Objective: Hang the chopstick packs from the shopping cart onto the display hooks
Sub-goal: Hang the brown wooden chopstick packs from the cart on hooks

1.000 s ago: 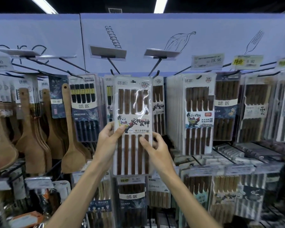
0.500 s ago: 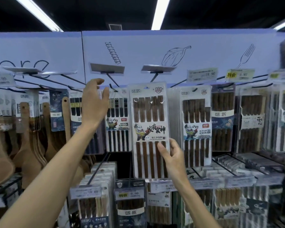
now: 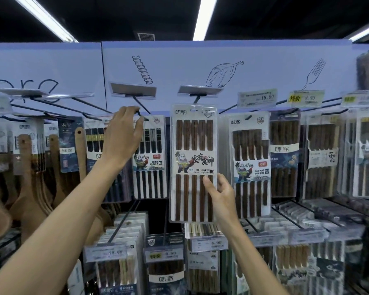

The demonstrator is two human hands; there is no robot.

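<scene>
A clear chopstick pack with brown chopsticks and a panda label stands upright in front of the display. My right hand pinches its lower right edge, thumb on the front. The pack's top slot sits just below a black display hook under a grey tag holder. My left hand reaches up to the neighbouring hook, fingertips at the hook's tip, in front of a pack of dark chopsticks. Whether the fingers grip that hook is unclear. The shopping cart is out of view.
Rows of hanging chopstick packs fill the hooks to the right and below. Wooden spatulas hang at the left. Price tags stick out on hook ends. A pale header board runs along the top.
My left hand let go of the pack and rose to the hook on the left. My right hand carried the pack right and upward, under the middle hook.
</scene>
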